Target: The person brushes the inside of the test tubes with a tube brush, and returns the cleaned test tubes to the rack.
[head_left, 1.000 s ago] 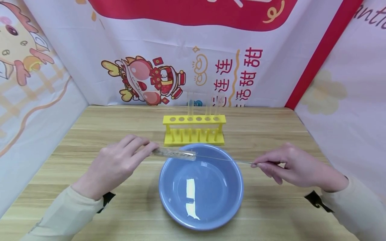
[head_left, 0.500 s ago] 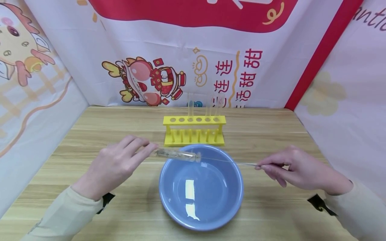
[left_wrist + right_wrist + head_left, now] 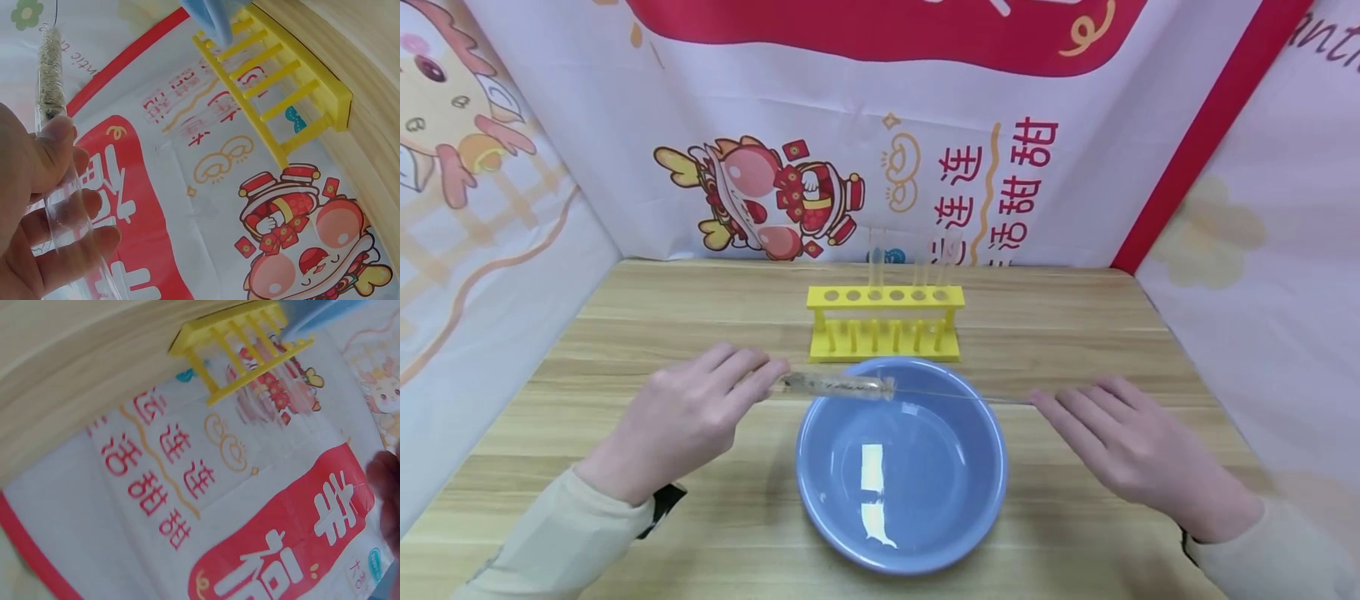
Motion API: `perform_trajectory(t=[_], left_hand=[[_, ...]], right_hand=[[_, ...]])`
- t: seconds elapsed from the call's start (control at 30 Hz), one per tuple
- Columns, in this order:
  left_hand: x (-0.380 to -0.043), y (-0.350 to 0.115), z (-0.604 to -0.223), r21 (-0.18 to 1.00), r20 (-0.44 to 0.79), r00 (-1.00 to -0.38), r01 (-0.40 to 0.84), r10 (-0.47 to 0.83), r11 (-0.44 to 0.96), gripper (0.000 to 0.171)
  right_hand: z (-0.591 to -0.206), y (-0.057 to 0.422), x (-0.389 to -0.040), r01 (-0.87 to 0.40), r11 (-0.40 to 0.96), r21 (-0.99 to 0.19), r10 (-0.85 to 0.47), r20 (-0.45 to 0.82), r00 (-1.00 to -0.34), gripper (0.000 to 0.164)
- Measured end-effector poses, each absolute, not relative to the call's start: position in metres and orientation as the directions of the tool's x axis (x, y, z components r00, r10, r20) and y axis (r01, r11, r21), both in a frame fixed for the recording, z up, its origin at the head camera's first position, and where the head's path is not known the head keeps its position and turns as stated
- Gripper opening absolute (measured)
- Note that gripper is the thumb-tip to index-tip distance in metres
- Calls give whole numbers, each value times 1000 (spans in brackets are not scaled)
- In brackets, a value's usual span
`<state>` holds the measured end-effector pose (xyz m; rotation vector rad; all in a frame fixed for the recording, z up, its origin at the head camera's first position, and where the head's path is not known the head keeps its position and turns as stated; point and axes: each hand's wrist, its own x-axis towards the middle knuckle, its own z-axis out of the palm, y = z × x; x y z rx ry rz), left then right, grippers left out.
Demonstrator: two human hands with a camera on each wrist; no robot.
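My left hand (image 3: 688, 412) grips a clear test tube (image 3: 835, 385), held nearly level above the back of a blue basin (image 3: 910, 475). Inside the tube is a test tube brush (image 3: 51, 72), its pale bristles filling the mouth end. The brush's thin wire handle (image 3: 955, 394) runs out to the right. At its far end my right hand (image 3: 1127, 442) pinches the wire, back of the hand up. In the left wrist view, thumb and fingers wrap the tube. Only fingers (image 3: 387, 487) of the right hand show at the edge of the right wrist view.
Behind the basin stands a yellow test tube rack (image 3: 883, 297) with several holes. Three clear test tubes (image 3: 876, 262) rise from it. The wooden table (image 3: 700, 308) meets a printed cloth backdrop (image 3: 820, 92), with more cloth on both sides.
My right hand has rolled over, so its back now faces up. The wire handle slid a little to the right, then slightly back. The left hand with the tube has barely moved.
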<state>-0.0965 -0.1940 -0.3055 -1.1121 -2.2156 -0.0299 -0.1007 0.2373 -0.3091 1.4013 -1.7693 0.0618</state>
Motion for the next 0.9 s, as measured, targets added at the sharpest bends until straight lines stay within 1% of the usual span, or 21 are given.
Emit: perform_trajectory(t=[0.07, 0.13, 0.2, 0.27, 0.33, 0.47, 0.57, 0.67, 0.7, 0.9], left_hand=[[-95, -193, -305, -237, 558, -432, 736, 709, 635, 44], [-94, -191, -304, -223, 556, -433, 744, 710, 629, 44], [-93, -189, -304, -219, 559, -427, 750, 710, 624, 44], [-92, -188, -303, -219, 552, -434, 748, 712, 626, 44], [-91, -187, -302, -227, 559, -425, 747, 712, 625, 44], [-88, -186, -300, -245, 557, -422, 739, 715, 627, 43], [-87, -186, -300, -256, 544, -432, 731, 720, 632, 45], [-87, -185, -300, -261, 545, -432, 727, 719, 635, 46], [-87, -185, -300, -269, 550, -422, 727, 720, 632, 46], [-88, -177, -300, -290, 528, -400, 744, 749, 602, 44]], right_hand=[[-308, 236, -101, -744, 376, 552, -772, 630, 78, 24], [-307, 236, -102, -676, 382, 630, -764, 627, 152, 22], [-306, 236, -104, -631, 386, 673, -761, 619, 195, 22], [-305, 236, -106, -608, 384, 695, -759, 612, 222, 22], [-305, 236, -107, -596, 378, 708, -754, 609, 247, 22], [-306, 236, -107, -597, 363, 715, -752, 604, 266, 22], [-306, 235, -107, -607, 351, 713, -760, 596, 259, 22], [-305, 233, -106, -625, 333, 706, -774, 583, 247, 22], [-305, 232, -106, -630, 325, 706, -777, 579, 248, 22], [-301, 222, -107, -651, 281, 705, -771, 570, 284, 22]])
